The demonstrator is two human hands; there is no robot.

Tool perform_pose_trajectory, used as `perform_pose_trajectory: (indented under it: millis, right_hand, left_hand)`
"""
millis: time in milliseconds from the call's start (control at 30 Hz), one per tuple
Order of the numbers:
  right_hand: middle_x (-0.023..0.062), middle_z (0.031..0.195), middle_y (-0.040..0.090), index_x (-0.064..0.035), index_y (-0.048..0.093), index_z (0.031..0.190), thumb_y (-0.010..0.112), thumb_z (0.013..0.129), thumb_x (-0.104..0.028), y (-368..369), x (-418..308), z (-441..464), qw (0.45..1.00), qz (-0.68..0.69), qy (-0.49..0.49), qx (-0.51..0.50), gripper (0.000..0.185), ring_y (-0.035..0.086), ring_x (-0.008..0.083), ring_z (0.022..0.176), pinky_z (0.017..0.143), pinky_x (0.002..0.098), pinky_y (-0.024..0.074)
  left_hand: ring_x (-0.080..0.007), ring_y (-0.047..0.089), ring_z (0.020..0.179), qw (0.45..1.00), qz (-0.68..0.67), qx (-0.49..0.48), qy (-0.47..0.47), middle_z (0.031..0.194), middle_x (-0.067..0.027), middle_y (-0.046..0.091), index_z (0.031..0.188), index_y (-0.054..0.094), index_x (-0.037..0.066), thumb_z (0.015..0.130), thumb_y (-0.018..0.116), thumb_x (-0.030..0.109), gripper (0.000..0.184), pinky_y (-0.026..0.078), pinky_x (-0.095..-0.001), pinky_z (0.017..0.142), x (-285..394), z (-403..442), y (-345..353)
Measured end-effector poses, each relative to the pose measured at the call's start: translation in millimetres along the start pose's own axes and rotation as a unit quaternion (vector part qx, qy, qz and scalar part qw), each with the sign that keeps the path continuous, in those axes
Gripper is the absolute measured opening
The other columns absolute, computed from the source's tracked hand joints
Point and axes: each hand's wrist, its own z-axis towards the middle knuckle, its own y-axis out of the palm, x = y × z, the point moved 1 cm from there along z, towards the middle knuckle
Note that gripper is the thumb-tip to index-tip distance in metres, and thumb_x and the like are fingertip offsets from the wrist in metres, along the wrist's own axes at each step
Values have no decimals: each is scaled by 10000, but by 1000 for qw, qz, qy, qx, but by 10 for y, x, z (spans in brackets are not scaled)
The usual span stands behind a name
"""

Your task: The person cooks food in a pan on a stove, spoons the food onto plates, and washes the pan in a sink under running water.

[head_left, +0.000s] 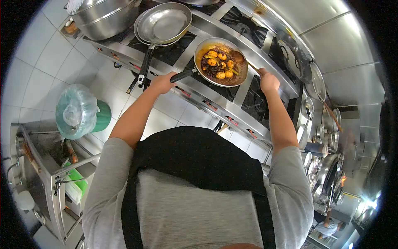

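Note:
My left hand (163,83) is wrapped round the black handle of a frying pan (241,81) on the stove. Several yellow-orange pieces lie in a dark sauce (212,74) inside this pan. At the pan's right side, my right hand (269,81) is closed on the handle of a wooden spoon (237,57), whose head rests in the pan at its right inner side. Beside it, up and to the left, sit stacked empty frying pans (163,23) with their black handles pointing down toward my left forearm.
A large steel pot (107,20) stands at the stove's upper left end. Black burner grates (243,25) line the stove (190,94). On the floor at left is a green bin (103,115). A steel sink stand (52,182) is lower left. Pans hang at right; another person (326,228) is far off.

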Motion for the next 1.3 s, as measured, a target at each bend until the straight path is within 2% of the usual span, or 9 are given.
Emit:
perform_pose_trajectory:
  millis: [300,367,467,667,800,1033,1133,1233,1300]
  right_hand:
    - [109,912,655,-148,657,975,685,690,-240,295,304,-85,948,226,8,-223,300,627,242,845,740,346,477]
    - [115,867,661,-105,664,955,691,689,-262,1046,355,111,911,372,19,-177,310,632,240,804,734,331,471]
    - [118,858,657,-138,655,961,670,718,-283,1171,73,104,944,299,54,-126,283,632,259,795,712,350,477]
    - [98,854,655,-207,577,1040,593,790,-302,171,-194,-255,997,75,-2,-20,268,622,297,818,669,421,486]
    - [98,837,650,-220,565,982,544,827,-274,-309,-143,-421,998,28,-46,29,165,623,304,785,639,425,481]
    - [123,782,637,-194,562,928,545,830,-260,-1011,117,-808,988,24,-41,150,119,615,329,689,579,439,471]
    - [157,764,630,-175,533,989,531,832,-206,-1054,172,-1051,970,114,-39,212,160,608,361,693,593,458,467]
    - [190,781,626,-157,481,1067,493,831,-141,-376,261,-1070,974,189,26,126,237,604,390,707,611,479,463]
    - [204,811,626,-149,437,1117,454,824,-102,109,160,-1044,975,217,-2,40,298,605,397,739,636,491,463]
  left_hand:
    - [-298,610,841,1000,-6,-12,-4,905,-104,638,1277,409,257,810,577,346,504,466,-406,705,-49,60,43]
    - [-303,610,840,1000,-1,-12,2,910,-108,636,1277,408,251,810,576,344,506,467,-408,707,-39,51,19]
    - [-313,608,841,1000,7,-8,-2,910,-115,636,1276,407,243,811,574,334,502,466,-413,716,-26,32,9]
    - [-320,606,848,1000,-10,3,-2,910,-124,635,1268,416,238,802,580,318,501,465,-419,725,-34,31,37]
    - [-322,604,847,1000,-19,12,0,907,-125,634,1264,427,231,785,600,297,513,465,-425,728,-13,1,19]
    - [-346,562,929,993,-44,70,88,997,-182,561,1255,449,184,720,680,275,589,449,-415,798,-270,136,174]
    - [-345,532,979,991,-88,72,74,1066,-185,519,1261,446,163,725,683,237,590,431,-394,845,-190,-55,6]
    - [-339,514,1003,990,-92,88,67,1094,-178,494,1265,441,155,738,674,228,580,423,-381,865,-157,-139,-58]
    - [-337,505,1012,989,-85,101,73,1097,-176,487,1259,447,153,744,667,236,566,417,-378,875,-176,-195,-61]
